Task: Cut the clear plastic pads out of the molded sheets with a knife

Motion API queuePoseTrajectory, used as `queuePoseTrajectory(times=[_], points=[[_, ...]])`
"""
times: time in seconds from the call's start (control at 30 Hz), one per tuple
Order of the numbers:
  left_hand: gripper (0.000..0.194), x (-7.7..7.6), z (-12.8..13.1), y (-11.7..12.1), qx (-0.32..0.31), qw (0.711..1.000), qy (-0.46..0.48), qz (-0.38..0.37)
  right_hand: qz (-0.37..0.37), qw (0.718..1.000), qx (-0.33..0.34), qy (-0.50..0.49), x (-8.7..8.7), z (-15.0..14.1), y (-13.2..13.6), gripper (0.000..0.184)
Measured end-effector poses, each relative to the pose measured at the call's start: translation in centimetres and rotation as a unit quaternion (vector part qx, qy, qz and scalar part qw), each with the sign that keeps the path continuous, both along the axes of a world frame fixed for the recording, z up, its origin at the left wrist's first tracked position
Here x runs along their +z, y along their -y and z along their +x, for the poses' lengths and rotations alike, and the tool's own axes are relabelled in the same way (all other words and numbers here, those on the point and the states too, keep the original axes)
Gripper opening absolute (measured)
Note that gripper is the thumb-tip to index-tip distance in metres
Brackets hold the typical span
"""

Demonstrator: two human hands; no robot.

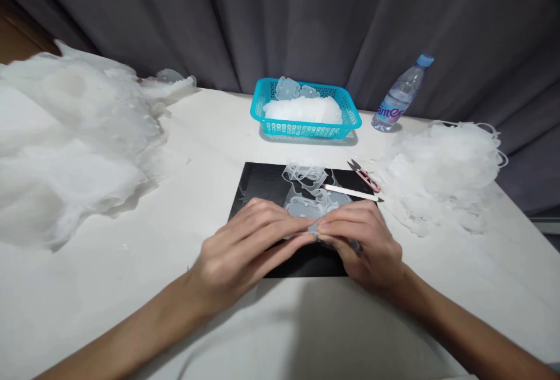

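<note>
My left hand (258, 240) and my right hand (361, 237) meet over a black mat (301, 262). Between them is a translucent molded silicone sheet (301, 207), pinched by the fingertips of both hands. Its near part is hidden by my fingers. Just beyond it lie curly translucent trimmings (306, 173). A white pen-like tool (352, 192) with a dark tip rests across the mat's right side, close to my right hand. Pink-handled thread snips (365, 175) lie behind it with their blades apart.
A turquoise basket (306, 130) at the back holds whitish translucent pieces. Right of it stands a water bottle (396, 100). A large heap of translucent sheets (83, 140) covers the left side, and a pile of scraps (450, 170) lies at right. A grey curtain (297, 18) hangs behind the white table (175, 298).
</note>
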State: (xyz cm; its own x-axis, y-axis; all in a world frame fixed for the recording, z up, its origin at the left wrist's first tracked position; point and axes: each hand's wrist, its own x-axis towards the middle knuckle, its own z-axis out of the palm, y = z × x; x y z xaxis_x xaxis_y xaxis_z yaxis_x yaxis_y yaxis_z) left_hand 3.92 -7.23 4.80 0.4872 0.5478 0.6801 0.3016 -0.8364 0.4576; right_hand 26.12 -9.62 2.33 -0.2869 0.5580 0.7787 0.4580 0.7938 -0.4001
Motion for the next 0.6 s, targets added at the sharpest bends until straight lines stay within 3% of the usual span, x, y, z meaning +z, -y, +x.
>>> queuePoseTrajectory(times=[0.2, 0.6], points=[[0.022, 0.37, 0.39, 0.51, -0.003, 0.994, 0.018, -0.111, -0.029, 0.999, -0.013, -0.018, 0.24, -0.47, -0.29, 0.022], [0.015, -0.21, 0.18, 0.37, -0.004, 0.992, -0.003, -0.122, -0.035, 0.999, -0.026, -0.011, -0.63, -0.37, -0.31, 0.020]])
